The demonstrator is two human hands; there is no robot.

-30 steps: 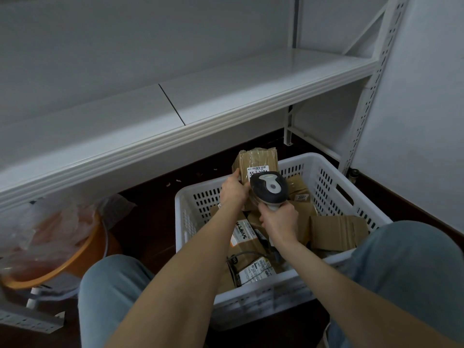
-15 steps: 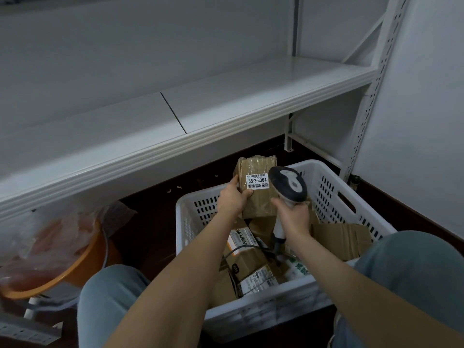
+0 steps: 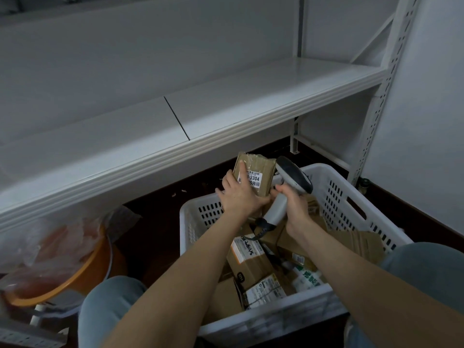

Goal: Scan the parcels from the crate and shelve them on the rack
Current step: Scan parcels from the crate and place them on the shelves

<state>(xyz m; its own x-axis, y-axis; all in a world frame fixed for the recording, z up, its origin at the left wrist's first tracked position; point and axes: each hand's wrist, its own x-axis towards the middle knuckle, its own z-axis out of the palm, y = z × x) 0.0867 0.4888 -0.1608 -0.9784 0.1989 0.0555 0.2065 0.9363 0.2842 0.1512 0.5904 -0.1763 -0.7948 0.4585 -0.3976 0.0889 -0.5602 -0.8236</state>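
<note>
Two hands work above the white perforated plastic crate (image 3: 351,189). Your left hand (image 3: 239,197) grips a small brown cardboard parcel (image 3: 261,167) by its lower end. One finger lies up the parcel's face and covers the start of the white label, so only "-3304" reads. Your right hand (image 3: 295,204) is curled round the pale handle of the grey-headed barcode scanner (image 3: 293,174), just right of the parcel; you cannot see its window. Inside the crate lie more brown cartons (image 3: 253,262), partly hidden under your forearms, with most labels too blurred to read. Above and behind the crate runs the pale grey metal rack shelf (image 3: 251,101). Left of the crate, an orange plastic basin (image 3: 75,280) is cut off by the frame edge and veiled by clear film.
</note>
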